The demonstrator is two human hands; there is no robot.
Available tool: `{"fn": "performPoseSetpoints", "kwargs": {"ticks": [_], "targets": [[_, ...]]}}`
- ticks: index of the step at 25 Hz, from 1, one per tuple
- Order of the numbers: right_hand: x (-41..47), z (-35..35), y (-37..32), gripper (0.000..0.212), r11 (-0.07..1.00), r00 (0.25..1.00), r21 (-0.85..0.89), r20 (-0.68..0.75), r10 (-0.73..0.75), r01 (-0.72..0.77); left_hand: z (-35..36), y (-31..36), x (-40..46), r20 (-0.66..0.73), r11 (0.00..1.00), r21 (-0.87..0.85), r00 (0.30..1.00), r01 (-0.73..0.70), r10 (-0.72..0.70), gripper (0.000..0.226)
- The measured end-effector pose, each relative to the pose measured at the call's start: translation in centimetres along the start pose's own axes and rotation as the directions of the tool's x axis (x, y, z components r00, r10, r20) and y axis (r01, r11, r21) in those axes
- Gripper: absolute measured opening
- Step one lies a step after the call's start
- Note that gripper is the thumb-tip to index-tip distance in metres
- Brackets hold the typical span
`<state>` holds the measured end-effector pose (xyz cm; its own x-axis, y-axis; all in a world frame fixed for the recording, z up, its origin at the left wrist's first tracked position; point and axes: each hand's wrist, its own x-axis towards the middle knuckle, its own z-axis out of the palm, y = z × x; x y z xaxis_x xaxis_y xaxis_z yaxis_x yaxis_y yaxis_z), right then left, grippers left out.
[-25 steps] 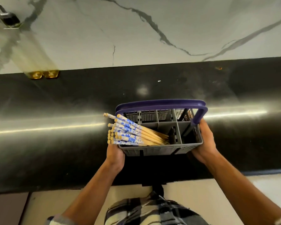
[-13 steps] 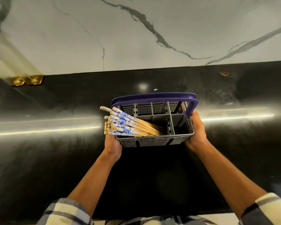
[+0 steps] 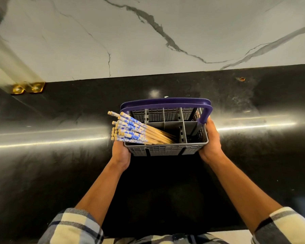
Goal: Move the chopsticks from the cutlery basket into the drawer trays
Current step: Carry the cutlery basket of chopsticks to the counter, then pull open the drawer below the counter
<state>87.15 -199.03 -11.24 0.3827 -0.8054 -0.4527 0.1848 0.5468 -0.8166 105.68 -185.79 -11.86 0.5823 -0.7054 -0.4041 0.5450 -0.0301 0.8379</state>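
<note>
Head view: both hands, left hand (image 3: 121, 155) and right hand (image 3: 210, 144), fingers wrapped around the cutlery basket (image 3: 165, 150) ends. Tilting leftward could spill the overhanging chopsticks (image 3: 130, 129) onto the counter (image 3: 60, 164).

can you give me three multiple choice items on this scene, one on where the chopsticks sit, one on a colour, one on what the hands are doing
1. Where do the chopsticks sit?
A. on the black counter
B. in the basket's left compartment, leaning out over the left edge
C. in a drawer tray

2. What colour are the handles of the cutlery basket?
A. purple
B. red
C. green

3. What are the hands doing?
A. both hang free
B. one lifts a chopstick
C. the left hand and right hand each hold a side of the basket

Answers: 1 B, the patterned ends jut past the left rim. 2 A, both arched handles are purple. 3 C, each hand is pressed to one side wall.
</note>
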Motion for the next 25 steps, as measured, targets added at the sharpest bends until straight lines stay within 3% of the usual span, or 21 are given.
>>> {"fn": "performPoseSetpoints", "kwargs": {"ticks": [3,7,15,18,20,23,25], "targets": [[-0.4,-0.5,0.1,0.054,0.997,0.997,-0.023,0.022,-0.077,0.078,-0.5,0.5,-0.3,-0.097,0.993,0.060,0.989,-0.106,0.111,0.034],[-1.2,-2.5,0.8,0.058,0.991,0.991,-0.054,0.062,-0.118,0.121,-2.5,0.2,-1.8,-0.025,0.969,0.065,0.970,-0.238,0.240,0.046],[-8.0,-4.4,3.2,0.055,0.981,0.983,-0.061,0.025,-0.184,0.185,-6.0,-2.0,-7.9,0.042,0.961,0.140,0.971,-0.238,0.234,0.048],[-12.4,-4.8,4.3,0.054,0.976,0.979,-0.089,0.057,-0.196,0.201,-7.2,-2.7,-11.2,0.137,0.940,0.176,0.952,-0.294,0.272,0.053],[-15.4,-5.3,6.0,0.065,0.961,0.970,-0.133,0.071,-0.233,0.240,-8.0,-3.4,-14.0,0.205,0.929,0.178,0.936,-0.323,0.287,0.059],[-19.9,-5.5,8.4,0.108,0.955,0.967,-0.164,0.106,-0.232,0.247,-8.9,-4.5,-18.1,0.294,0.909,0.199,0.907,-0.367,0.302,0.064],[-22.4,-5.8,10.2,0.103,0.959,0.974,-0.189,0.123,-0.190,0.211,-9.4,-5.5,-20.7,0.321,0.904,0.241,0.908,-0.353,0.269,0.069]]}}
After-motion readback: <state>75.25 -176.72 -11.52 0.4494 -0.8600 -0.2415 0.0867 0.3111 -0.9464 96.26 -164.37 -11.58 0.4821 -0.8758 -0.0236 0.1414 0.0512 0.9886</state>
